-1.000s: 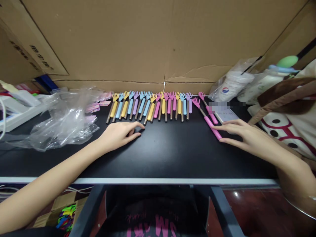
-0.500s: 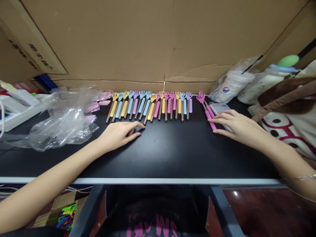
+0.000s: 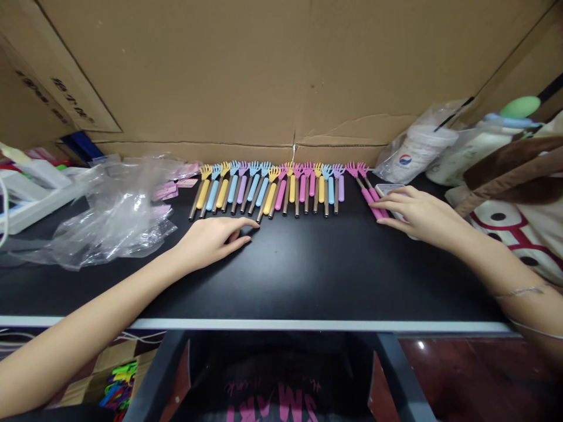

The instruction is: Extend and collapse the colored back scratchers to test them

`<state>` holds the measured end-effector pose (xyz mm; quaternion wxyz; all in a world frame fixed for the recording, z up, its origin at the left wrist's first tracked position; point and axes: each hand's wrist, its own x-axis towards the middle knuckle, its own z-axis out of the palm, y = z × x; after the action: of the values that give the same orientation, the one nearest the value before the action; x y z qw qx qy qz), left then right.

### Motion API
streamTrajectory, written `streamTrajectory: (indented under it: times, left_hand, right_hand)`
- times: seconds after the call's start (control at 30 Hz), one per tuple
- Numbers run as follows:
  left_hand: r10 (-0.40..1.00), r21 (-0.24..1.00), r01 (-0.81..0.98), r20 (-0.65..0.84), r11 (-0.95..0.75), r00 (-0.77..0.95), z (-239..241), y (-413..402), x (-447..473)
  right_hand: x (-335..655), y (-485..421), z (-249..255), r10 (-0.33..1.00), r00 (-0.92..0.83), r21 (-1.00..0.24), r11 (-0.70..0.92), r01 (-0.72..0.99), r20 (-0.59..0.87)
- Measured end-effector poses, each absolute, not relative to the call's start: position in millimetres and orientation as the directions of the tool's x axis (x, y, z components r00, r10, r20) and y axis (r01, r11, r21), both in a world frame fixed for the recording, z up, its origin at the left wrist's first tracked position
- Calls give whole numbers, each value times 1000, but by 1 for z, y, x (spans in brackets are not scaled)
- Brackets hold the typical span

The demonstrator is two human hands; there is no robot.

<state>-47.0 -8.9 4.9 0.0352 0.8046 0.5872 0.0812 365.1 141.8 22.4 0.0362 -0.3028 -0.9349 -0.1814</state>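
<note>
A row of several small back scratchers (image 3: pixel 268 187) with yellow, blue, pink and purple handles and hand-shaped heads lies across the far side of the black table (image 3: pixel 299 269). Two pink back scratchers (image 3: pixel 368 193) lie side by side at the row's right end. My right hand (image 3: pixel 416 212) lies flat beside them, fingers stretched out and touching their handles, partly covering a phone (image 3: pixel 387 189). My left hand (image 3: pixel 213 237) rests palm down on the table in front of the row's left part, fingers extended, holding nothing.
Crumpled clear plastic bags (image 3: pixel 114 217) lie at the left, with a white box (image 3: pixel 26 193) beyond. A cardboard wall (image 3: pixel 281 76) stands behind. At the right are a bagged paper cup (image 3: pixel 416 151), a bottle (image 3: pixel 505 126) and a cloth bag (image 3: pixel 523 205).
My right hand has slid the two pink back scratchers away from me and leftward until they lie together next to the row. The left hand has stayed still.
</note>
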Motion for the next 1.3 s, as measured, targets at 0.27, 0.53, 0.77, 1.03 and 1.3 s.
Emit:
streamTrajectory:
  times: [0.27, 0.53, 0.77, 1.03, 1.3]
  left_hand:
    - [949, 157, 937, 98, -313, 301, 4, -9, -48]
    - [945, 146, 935, 106, -324, 311, 4, -10, -48]
    - [944, 143, 935, 113, -324, 310, 3, -10, -48]
    - [947, 147, 936, 91, -320, 310, 4, -10, -48]
    - [946, 130, 939, 104, -319, 307, 3, -10, -48]
  right_hand:
    - [363, 135, 21, 583, -790, 303, 730, 612, 190]
    - [364, 133, 22, 608, -772, 300, 713, 634, 188]
    - [369, 135, 21, 595, -777, 309, 714, 629, 207]
    - [374, 131, 25, 611, -763, 228, 728, 647, 211]
    - [369, 132, 26, 616, -757, 210, 728, 653, 218]
